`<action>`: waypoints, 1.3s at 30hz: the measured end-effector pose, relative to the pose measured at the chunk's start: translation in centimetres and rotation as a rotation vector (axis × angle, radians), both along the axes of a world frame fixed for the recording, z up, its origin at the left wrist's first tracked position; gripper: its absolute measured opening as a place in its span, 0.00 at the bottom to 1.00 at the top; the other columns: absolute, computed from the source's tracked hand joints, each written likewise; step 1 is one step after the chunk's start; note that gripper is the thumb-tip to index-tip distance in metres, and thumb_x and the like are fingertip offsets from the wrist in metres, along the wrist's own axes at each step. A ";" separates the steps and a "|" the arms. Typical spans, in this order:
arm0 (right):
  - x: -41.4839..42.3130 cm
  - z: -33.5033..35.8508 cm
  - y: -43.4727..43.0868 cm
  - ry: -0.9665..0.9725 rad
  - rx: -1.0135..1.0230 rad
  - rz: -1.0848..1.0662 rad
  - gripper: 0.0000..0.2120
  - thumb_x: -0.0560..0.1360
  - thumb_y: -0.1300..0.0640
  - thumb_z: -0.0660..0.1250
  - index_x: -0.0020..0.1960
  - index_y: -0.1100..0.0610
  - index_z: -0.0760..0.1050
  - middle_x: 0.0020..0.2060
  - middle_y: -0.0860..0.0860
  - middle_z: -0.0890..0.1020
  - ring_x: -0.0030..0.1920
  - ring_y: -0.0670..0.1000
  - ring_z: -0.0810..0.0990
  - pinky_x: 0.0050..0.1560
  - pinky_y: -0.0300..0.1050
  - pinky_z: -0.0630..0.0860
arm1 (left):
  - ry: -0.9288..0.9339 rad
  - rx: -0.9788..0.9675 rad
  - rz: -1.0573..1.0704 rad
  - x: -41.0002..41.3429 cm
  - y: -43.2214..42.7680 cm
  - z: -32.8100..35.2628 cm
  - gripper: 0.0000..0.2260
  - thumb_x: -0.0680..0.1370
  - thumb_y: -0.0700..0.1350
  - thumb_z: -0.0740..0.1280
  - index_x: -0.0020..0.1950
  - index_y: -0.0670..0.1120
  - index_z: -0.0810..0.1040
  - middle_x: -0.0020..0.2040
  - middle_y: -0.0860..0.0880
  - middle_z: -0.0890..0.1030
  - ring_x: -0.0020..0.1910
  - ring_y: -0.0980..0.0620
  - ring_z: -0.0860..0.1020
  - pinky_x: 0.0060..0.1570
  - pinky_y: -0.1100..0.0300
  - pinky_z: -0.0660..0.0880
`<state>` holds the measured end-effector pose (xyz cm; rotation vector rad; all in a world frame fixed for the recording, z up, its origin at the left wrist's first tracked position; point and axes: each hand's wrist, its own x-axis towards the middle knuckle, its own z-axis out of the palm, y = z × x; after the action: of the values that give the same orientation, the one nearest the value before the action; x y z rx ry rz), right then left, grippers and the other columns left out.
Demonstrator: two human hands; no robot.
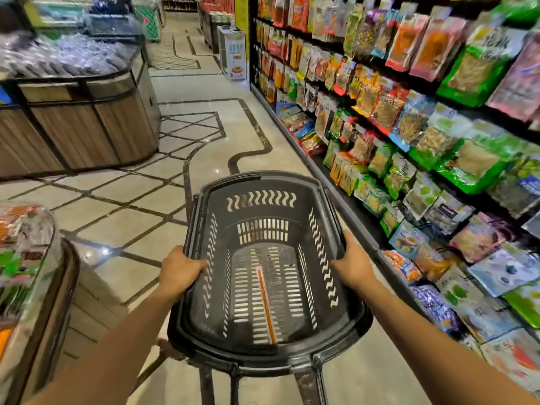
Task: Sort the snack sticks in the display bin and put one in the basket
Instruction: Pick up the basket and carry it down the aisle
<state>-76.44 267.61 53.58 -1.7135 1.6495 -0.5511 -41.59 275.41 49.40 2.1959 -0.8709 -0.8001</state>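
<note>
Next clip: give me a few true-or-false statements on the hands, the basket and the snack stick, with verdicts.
1. Both the left hand and the right hand grip the rim of the black basket. True.
2. The basket holds three snack sticks. False: only one orange snack stick lies on its floor.
3. The shelves of snack packets stand on the person's right. True.
4. The right hand pinches the snack stick. False: the stick lies loose in the basket, and neither hand touches it.
</note>
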 end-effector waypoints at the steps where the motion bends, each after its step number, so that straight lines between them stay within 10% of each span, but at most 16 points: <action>1: 0.3 0.1 -2.0 0.013 0.007 -0.002 0.40 0.75 0.58 0.73 0.81 0.54 0.56 0.72 0.57 0.73 0.66 0.62 0.76 0.63 0.55 0.73 | 0.004 0.002 -0.007 0.3 -2.2 0.0 0.19 0.64 0.47 0.75 0.53 0.45 0.78 0.46 0.44 0.84 0.45 0.41 0.82 0.48 0.48 0.81; 8: 1.8 1.0 -15.1 0.051 -0.001 -0.033 0.41 0.74 0.61 0.73 0.81 0.55 0.56 0.73 0.58 0.72 0.65 0.62 0.76 0.63 0.58 0.75 | -0.009 -0.011 -0.036 2.3 -16.3 1.1 0.24 0.71 0.44 0.76 0.65 0.41 0.76 0.55 0.40 0.82 0.53 0.37 0.80 0.55 0.47 0.79; 17: 3.6 -0.7 -33.4 -0.031 -0.030 -0.047 0.41 0.72 0.62 0.74 0.80 0.55 0.59 0.72 0.57 0.73 0.70 0.61 0.73 0.67 0.54 0.71 | -0.032 -0.030 -0.033 3.9 -33.4 1.6 0.15 0.67 0.44 0.75 0.52 0.47 0.79 0.45 0.47 0.84 0.42 0.46 0.82 0.48 0.45 0.82; 23: 5.4 -1.3 -48.4 -0.014 0.011 0.017 0.42 0.73 0.62 0.74 0.81 0.56 0.56 0.73 0.58 0.72 0.69 0.62 0.74 0.65 0.54 0.72 | -0.040 -0.027 0.017 4.7 -45.9 2.3 0.36 0.68 0.46 0.77 0.74 0.43 0.69 0.53 0.44 0.83 0.48 0.44 0.81 0.51 0.51 0.79; 39: 16.2 -1.1 -81.9 0.003 0.024 0.068 0.41 0.75 0.62 0.71 0.82 0.54 0.54 0.66 0.59 0.78 0.56 0.61 0.81 0.50 0.51 0.77 | -0.048 -0.011 0.098 14.9 -77.2 1.8 0.21 0.67 0.45 0.76 0.58 0.43 0.77 0.53 0.41 0.83 0.48 0.42 0.80 0.48 0.51 0.78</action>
<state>-60.27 185.70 52.52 -1.7468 1.5880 -0.4945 -26.72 198.25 51.25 2.2379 -0.7823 -0.6962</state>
